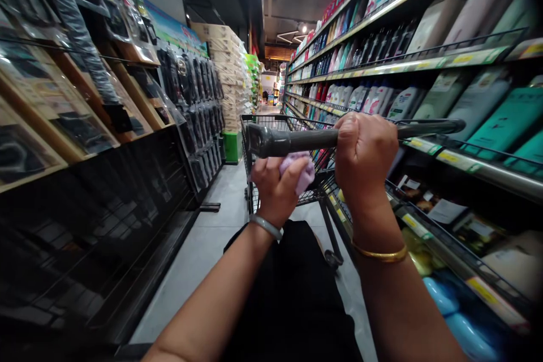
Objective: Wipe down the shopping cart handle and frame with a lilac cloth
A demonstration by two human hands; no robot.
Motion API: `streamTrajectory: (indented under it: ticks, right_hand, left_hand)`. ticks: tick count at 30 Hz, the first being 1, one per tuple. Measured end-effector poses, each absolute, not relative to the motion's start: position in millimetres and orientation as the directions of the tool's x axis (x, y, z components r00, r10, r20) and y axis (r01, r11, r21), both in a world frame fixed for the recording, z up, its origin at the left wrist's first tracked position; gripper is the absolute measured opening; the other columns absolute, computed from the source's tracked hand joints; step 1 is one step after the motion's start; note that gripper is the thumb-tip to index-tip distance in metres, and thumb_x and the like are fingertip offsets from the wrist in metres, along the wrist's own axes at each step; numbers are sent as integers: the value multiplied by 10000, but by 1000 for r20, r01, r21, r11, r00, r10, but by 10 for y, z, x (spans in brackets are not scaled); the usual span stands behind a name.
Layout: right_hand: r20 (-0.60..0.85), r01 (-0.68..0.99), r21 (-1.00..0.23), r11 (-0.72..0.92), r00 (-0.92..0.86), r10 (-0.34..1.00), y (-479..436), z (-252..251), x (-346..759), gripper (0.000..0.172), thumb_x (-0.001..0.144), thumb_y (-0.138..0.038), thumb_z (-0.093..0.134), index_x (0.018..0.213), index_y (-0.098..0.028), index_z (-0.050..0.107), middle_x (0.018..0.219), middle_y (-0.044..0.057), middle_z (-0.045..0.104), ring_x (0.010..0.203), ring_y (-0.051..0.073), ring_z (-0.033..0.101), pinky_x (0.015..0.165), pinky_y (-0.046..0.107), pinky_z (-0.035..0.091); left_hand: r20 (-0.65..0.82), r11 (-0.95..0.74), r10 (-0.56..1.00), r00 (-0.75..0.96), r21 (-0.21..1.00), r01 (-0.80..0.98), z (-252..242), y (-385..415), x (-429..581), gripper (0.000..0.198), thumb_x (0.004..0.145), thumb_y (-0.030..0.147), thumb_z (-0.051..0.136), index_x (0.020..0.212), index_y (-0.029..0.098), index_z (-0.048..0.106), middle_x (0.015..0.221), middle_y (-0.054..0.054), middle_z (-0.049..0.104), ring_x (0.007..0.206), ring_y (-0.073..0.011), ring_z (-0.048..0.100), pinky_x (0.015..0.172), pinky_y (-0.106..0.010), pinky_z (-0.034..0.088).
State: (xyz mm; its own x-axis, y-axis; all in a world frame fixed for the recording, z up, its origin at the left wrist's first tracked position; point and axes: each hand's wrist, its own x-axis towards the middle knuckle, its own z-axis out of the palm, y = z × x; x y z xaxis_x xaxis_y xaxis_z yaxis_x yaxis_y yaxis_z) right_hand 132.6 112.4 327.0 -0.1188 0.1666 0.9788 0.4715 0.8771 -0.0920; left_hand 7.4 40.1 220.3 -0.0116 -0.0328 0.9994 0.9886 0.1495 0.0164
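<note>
A shopping cart (271, 120) with a dark wire basket stands in front of me. Its thick grey handle (314, 140) crosses the view at chest height. My right hand (367, 150) is wrapped round the handle, with a gold bangle on that wrist. Just below the handle's left end, my left hand (278, 186) is closed on a crumpled lilac cloth (304, 172). That wrist wears a pale bangle. I cannot tell whether the left hand touches the handle. Both hands hide part of the basket behind them.
Shelves of bottles (405, 103) line the right side close to the cart. At left are a dark display stand (106, 220) and hanging packaged goods (190, 85). Stacked cartons (220, 73) and a green box (232, 147) stand farther along. Grey floor (207, 237) runs between.
</note>
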Motion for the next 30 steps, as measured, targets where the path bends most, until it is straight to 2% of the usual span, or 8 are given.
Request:
streamTrajectory:
  ticks: [3,8,13,19,23,25,28,30]
  right_hand:
    - [981,465,-88,881,-111,157,1130,3267,1318,530,1082,-413,189,803,-223,598,783,74,612,821,242,545,821,401,342]
    - [978,459,-92,884,-124,166,1140,3264,1305,504,1082,-400,210,815,-225,600,788,68,598,844,243,553,831,407,344]
    - [983,447,-87,890,-107,150,1154,3267,1302,529,1086,-409,190,828,-225,613,783,71,601,840,246,559,832,413,350]
    - [982,454,-91,886,-109,156,1156,3265,1289,528,1086,-411,194,823,-227,613,783,71,612,838,248,565,843,414,356]
    - [980,467,-80,881,-122,154,1146,3264,1287,509,1084,-396,203,824,-229,608,801,70,640,826,244,557,844,406,353]
    - [982,477,-73,876,-121,147,1139,3266,1287,505,1083,-385,206,822,-229,609,800,68,642,819,241,548,839,400,349]
    - [982,496,-70,866,-117,146,1126,3273,1286,493,1081,-372,219,817,-228,611,791,65,639,817,236,535,833,389,341]
    - [981,502,-72,862,-122,152,1116,3279,1286,480,1078,-364,234,809,-226,607,787,63,642,813,233,527,831,385,334]
  left_hand:
    - [997,219,69,27,-41,975,2297,566,53,313,946,229,650,1228,341,727,1135,-54,675,1033,-239,543,949,-386,383]
    - [979,217,195,-53,10,976,2075,700,76,246,953,201,627,1128,320,752,1257,-33,698,1179,-267,502,1007,-403,341]
    - [996,126,70,-54,45,991,2212,615,127,223,951,253,654,1136,328,754,1234,-45,679,1169,-255,520,1021,-391,366]
    - [988,197,114,106,-128,972,2286,817,61,255,960,232,614,1164,314,743,1255,-61,689,1162,-275,528,983,-414,359]
    - [987,77,130,97,-108,991,2190,740,80,223,930,211,663,1127,290,731,1248,-51,693,1196,-272,542,989,-409,395]
    - [995,-24,50,88,-87,996,2269,557,145,232,907,195,701,1116,294,721,1230,-44,677,1185,-254,560,1008,-404,422]
    - [983,-83,-97,155,-164,983,2485,225,278,280,839,257,818,1095,314,720,1231,-26,645,1174,-233,575,1033,-397,452]
    - [987,-118,-83,141,-150,982,2607,18,370,299,845,225,810,1119,298,713,1252,-47,627,1148,-213,597,1024,-383,481]
